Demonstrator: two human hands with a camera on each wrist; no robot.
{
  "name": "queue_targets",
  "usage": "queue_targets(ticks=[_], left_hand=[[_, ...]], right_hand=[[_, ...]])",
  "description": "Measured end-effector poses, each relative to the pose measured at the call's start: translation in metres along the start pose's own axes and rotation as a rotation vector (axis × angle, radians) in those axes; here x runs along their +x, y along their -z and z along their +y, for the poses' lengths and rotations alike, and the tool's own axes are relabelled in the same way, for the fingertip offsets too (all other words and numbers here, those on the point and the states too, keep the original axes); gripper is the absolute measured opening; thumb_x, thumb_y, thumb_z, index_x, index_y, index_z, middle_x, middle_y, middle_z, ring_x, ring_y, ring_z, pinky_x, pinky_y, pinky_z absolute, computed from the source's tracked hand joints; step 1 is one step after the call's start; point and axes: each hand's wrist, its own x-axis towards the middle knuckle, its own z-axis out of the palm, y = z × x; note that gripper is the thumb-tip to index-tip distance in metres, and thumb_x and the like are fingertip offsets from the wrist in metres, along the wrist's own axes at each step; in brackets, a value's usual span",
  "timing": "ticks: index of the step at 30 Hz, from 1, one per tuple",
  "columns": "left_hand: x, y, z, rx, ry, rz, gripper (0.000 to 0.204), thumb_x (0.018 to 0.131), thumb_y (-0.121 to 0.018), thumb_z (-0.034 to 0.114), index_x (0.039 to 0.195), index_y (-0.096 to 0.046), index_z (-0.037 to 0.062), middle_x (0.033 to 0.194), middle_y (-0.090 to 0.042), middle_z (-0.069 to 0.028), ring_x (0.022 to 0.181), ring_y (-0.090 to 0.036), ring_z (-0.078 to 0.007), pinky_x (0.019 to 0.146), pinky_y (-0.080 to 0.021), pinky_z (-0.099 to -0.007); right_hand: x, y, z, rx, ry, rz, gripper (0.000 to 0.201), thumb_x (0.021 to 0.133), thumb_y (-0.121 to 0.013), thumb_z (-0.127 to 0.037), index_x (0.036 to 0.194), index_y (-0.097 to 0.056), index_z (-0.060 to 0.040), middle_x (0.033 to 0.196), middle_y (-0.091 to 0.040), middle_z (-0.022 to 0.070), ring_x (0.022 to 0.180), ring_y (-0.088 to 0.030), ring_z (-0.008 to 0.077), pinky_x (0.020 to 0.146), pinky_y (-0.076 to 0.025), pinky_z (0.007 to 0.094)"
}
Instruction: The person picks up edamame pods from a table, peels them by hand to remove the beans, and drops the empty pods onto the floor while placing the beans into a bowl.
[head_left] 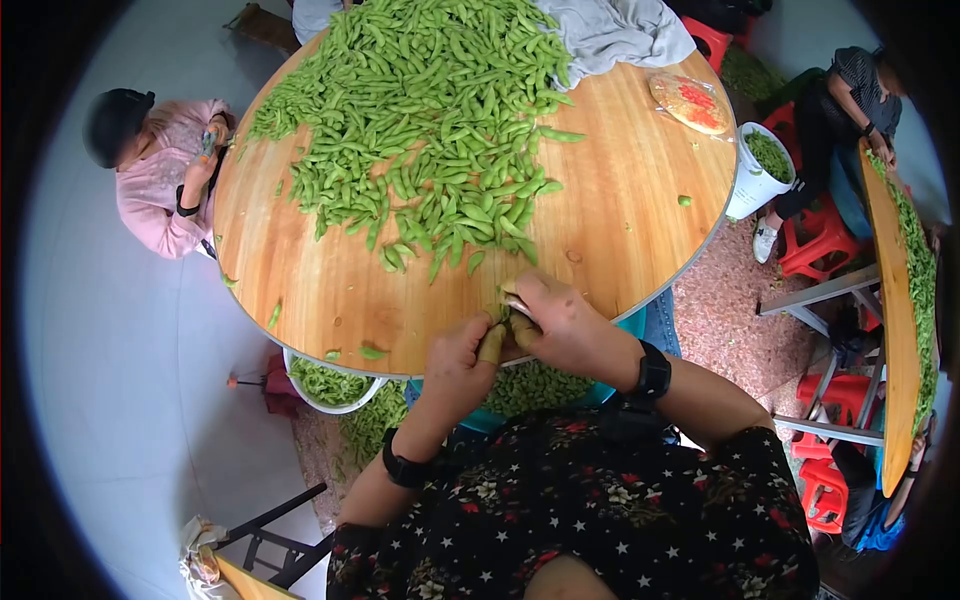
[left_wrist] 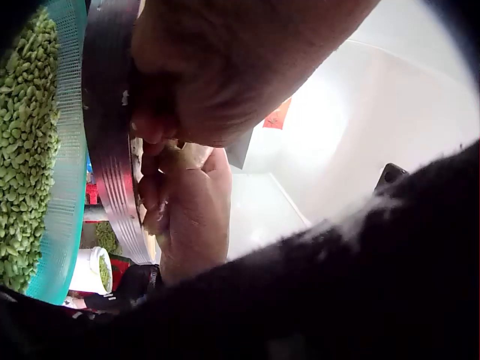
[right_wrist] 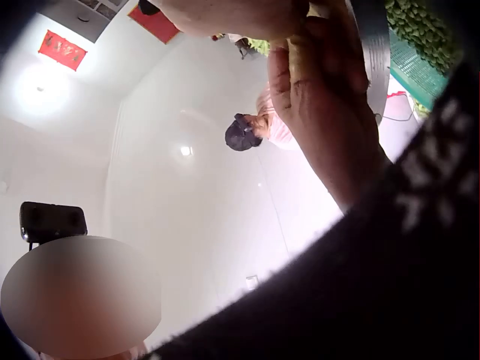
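Round and pale, the wooden table [head_left: 620,220] carries a wide heap of green soybean pods [head_left: 430,110] across its far half. At the near metal-banded edge both hands meet: the left hand [head_left: 462,365] and right hand [head_left: 560,322] curl their fingers closely round one pod [head_left: 503,313], pinched between them, thumbs pressed together. Below the edge sits a teal mesh basket [left_wrist: 66,187] filled with small, smooth shelled beans [left_wrist: 26,150]. A white bucket [head_left: 752,180] of pods stands right of the table.
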Motion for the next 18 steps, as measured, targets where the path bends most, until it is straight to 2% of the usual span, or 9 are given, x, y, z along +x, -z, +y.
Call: queue_targets(ticks=[2, 5, 7, 8, 10, 14, 16, 17, 18], left_hand=[[-0.001, -0.001, -0.002, 0.014, 0.012, 0.005, 0.008, 0.087, -0.057, 0.003, 0.092, -0.062, 0.0003, 0.073, -0.061, -0.0174, 0.066, -0.06, -0.0351, 0.059, -0.047, -0.0373], [0.001, -0.002, -0.002, -0.085, 0.091, 0.015, 0.008, 0.088, -0.056, 0.003, 0.092, -0.062, 0.0, 0.073, -0.063, -0.0143, 0.064, -0.063, -0.0273, 0.059, -0.048, -0.0335], [0.001, 0.0, 0.002, -0.199, 0.093, -0.013, 0.011, 0.094, -0.052, 0.004, 0.092, -0.062, 0.0012, 0.066, -0.059, 0.0012, 0.05, -0.05, -0.0048, 0.044, -0.04, -0.0218], [0.001, 0.0, 0.002, -0.201, 0.093, -0.013, 0.011, 0.094, -0.052, 0.004, 0.092, -0.062, 0.0012, 0.066, -0.059, 0.0012, 0.05, -0.05, -0.0048, 0.044, -0.04, -0.0218], [0.0, 0.0, 0.0, -0.265, 0.159, -0.011, 0.012, 0.095, -0.051, 0.005, 0.093, -0.063, 0.0017, 0.066, -0.058, 0.0011, 0.05, -0.05, -0.0046, 0.045, -0.04, -0.0212], [-0.001, 0.005, 0.003, -0.294, 0.142, -0.012, 0.012, 0.095, -0.051, 0.005, 0.094, -0.063, 0.0015, 0.067, -0.059, 0.0007, 0.05, -0.05, -0.0045, 0.045, -0.039, -0.0209], [-0.002, 0.008, 0.001, -0.144, 0.025, -0.033, 0.011, 0.094, -0.052, 0.005, 0.095, -0.063, 0.0014, 0.068, -0.06, -0.0008, 0.051, -0.05, -0.0051, 0.046, -0.04, -0.0216], [-0.002, 0.01, 0.002, -0.142, 0.025, -0.033, 0.011, 0.094, -0.052, 0.005, 0.095, -0.063, 0.0014, 0.068, -0.06, -0.0008, 0.051, -0.05, -0.0051, 0.046, -0.04, -0.0216], [-0.003, 0.011, 0.005, -0.081, 0.005, -0.047, 0.01, 0.091, -0.055, 0.004, 0.096, -0.063, 0.0009, 0.072, -0.062, -0.0065, 0.057, -0.057, -0.0133, 0.053, -0.044, -0.0262]], right_hand=[[0.0, 0.001, -0.002, -0.039, 0.032, 0.017, 0.025, 0.081, -0.059, -0.003, 0.103, -0.049, -0.0009, 0.089, -0.057, 0.0221, 0.082, -0.057, 0.0444, 0.07, -0.047, 0.0454], [0.003, 0.022, -0.016, -0.036, -0.102, -0.069, 0.023, 0.081, -0.055, -0.002, 0.103, -0.051, 0.0003, 0.089, -0.061, 0.0213, 0.078, -0.063, 0.0395, 0.066, -0.05, 0.0433], [0.001, 0.042, -0.03, 0.265, -0.311, -0.286, 0.017, 0.085, -0.052, -0.004, 0.101, -0.053, 0.001, 0.087, -0.063, 0.0178, 0.071, -0.069, 0.0288, 0.061, -0.053, 0.0393], [0.001, 0.047, -0.034, 0.264, -0.312, -0.286, 0.017, 0.085, -0.052, -0.004, 0.101, -0.053, 0.001, 0.087, -0.063, 0.0178, 0.071, -0.069, 0.0288, 0.061, -0.053, 0.0393], [-0.002, 0.056, -0.038, 0.35, -0.449, -0.433, 0.015, 0.09, -0.053, -0.009, 0.102, -0.056, 0.0005, 0.087, -0.064, 0.0134, 0.065, -0.069, 0.0184, 0.057, -0.054, 0.0336], [0.0, 0.059, -0.034, 0.376, -0.541, -0.422, 0.019, 0.092, -0.056, -0.013, 0.106, -0.056, -0.0002, 0.085, -0.063, 0.01, 0.062, -0.067, 0.0183, 0.053, -0.051, 0.0314], [0.0, 0.045, -0.023, 0.235, -0.419, -0.156, 0.02, 0.092, -0.059, -0.016, 0.105, -0.057, -0.0013, 0.081, -0.061, 0.0058, 0.061, -0.062, 0.0148, 0.051, -0.047, 0.029], [0.001, 0.034, -0.018, 0.205, -0.259, -0.023, 0.018, 0.091, -0.063, -0.016, 0.099, -0.056, -0.0018, 0.076, -0.058, 0.002, 0.063, -0.055, 0.0091, 0.052, -0.044, 0.0277], [0.002, 0.026, -0.009, 0.207, -0.258, -0.022, 0.018, 0.091, -0.063, -0.016, 0.099, -0.056, -0.0018, 0.076, -0.058, 0.002, 0.063, -0.055, 0.0091, 0.052, -0.044, 0.0277]])
